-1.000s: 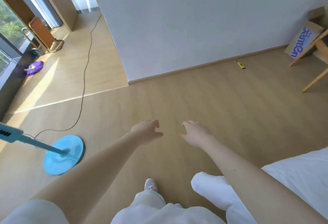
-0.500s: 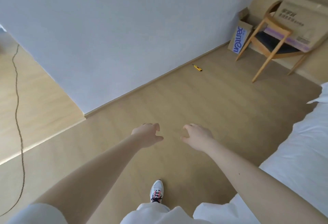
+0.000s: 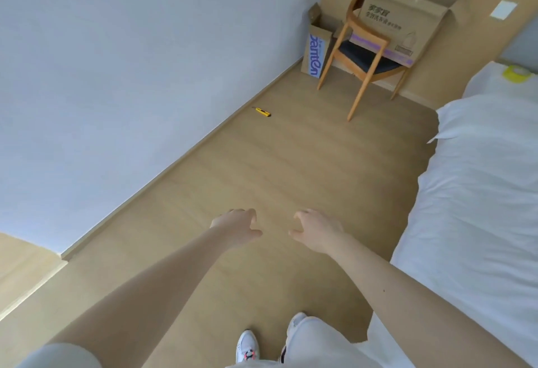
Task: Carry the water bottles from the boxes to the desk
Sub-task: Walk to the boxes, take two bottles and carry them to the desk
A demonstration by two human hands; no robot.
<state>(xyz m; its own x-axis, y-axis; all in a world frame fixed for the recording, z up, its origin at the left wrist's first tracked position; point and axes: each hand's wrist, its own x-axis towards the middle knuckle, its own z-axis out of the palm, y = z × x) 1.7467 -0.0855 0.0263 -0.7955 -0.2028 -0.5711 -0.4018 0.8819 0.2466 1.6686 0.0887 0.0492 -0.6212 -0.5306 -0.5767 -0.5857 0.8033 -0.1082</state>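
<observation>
Facing the far corner, held left hand [image 3: 237, 226] and right hand [image 3: 317, 232] out ahead, fingers loosely curled, gripping nothing. Saw no water bottles; judged them hidden inside the open box [image 3: 407, 18] behind the chair [image 3: 364, 56] or the narrow box [image 3: 316, 50] beside it, well apart from both hands. Best approached along the floor [image 3: 291, 163], clear of the yellow knife [image 3: 263, 112], reaching past the chair's backrest.

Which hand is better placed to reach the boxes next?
The right hand, marginally: it and the left hand are empty, and the open box stands far ahead on its side.
</observation>
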